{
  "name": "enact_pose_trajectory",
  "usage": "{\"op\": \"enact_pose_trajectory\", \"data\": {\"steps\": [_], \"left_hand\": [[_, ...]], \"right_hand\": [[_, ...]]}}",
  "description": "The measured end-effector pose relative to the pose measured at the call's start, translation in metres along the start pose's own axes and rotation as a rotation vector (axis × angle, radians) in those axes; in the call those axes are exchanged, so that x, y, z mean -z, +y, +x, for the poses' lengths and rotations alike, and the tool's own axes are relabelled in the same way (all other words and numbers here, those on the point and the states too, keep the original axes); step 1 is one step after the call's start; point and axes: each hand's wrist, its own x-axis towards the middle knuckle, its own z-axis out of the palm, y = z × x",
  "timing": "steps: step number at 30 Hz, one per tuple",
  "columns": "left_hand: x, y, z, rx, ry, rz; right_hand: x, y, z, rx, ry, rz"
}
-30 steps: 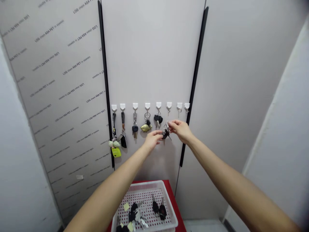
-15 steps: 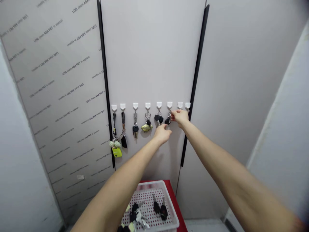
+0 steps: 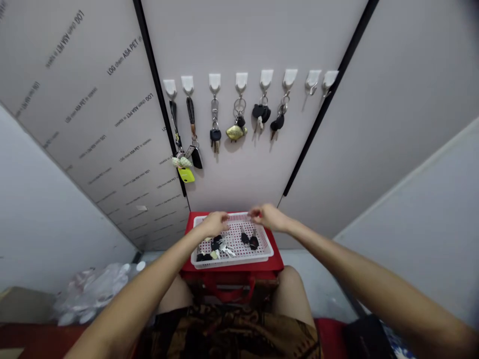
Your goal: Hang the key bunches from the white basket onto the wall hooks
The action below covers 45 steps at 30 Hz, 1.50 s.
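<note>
Over the left back part of a white plastic basket (image 3: 270,249) is my left hand (image 3: 216,224), blurred, with fingers apart and nothing visible in it. My right hand (image 3: 268,217) hovers at the basket's back right corner, its fingers loosely bent and apart, also without anything visible in them. Inside the basket, two black-headed keys (image 3: 250,240) lie on the right. A bunch of silver and black keys (image 3: 224,246) lies on the left. Above, a pair of dark keys (image 3: 277,123) hangs from a white hook (image 3: 290,79), clear of both hands.
More keys hang leftward along the hook row, including ones with a gold fish-shaped charm (image 3: 235,132) and a yellow-green tag (image 3: 186,175). Two hooks (image 3: 313,81) at the right are bare. The basket rests on a red box (image 3: 276,259). Plastic bags (image 3: 95,289) lie at lower left.
Both hands have come down from the hook row to the basket. The dark keys my right hand was touching now hang free on their hook. The view has tilted downward.
</note>
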Motion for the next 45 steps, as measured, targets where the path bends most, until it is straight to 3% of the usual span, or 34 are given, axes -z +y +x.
{"op": "enact_pose_trajectory", "data": {"steps": [4,10,13,17,20,23,28,34,39,45], "left_hand": [[-0.013,-0.025,-0.018,0.032,-0.065,0.282],[-0.028,-0.033,-0.019,0.05,-0.036,0.317],[-0.029,-0.024,-0.013,-0.004,0.03,0.262],[-0.03,-0.001,-0.004,-0.205,0.133,0.019],[-0.036,0.014,0.002,-0.291,0.11,-0.199],[-0.038,0.021,0.008,-0.272,0.073,-0.36],[-0.018,0.03,0.009,-0.198,0.085,-0.463],[0.013,0.057,0.01,-0.217,0.072,-0.486],[0.032,0.081,0.016,-0.302,0.163,-0.321],[0.058,0.111,0.029,-0.386,0.335,-0.076]], "right_hand": [[-0.037,-0.003,-0.018,0.064,-0.18,-0.317],[-0.048,-0.006,-0.024,0.077,-0.16,-0.47],[-0.042,-0.005,-0.021,0.01,-0.112,-0.283],[-0.026,-0.003,-0.015,-0.044,-0.049,0.114],[-0.017,-0.004,-0.013,-0.075,-0.004,0.347],[-0.01,-0.005,-0.013,-0.092,0.046,0.469],[0.004,-0.007,-0.016,-0.081,0.087,0.527],[0.015,-0.019,-0.015,-0.025,0.127,0.686],[0.029,-0.021,-0.011,-0.097,0.266,0.859],[0.068,-0.026,-0.01,-0.083,0.351,1.038]]}}
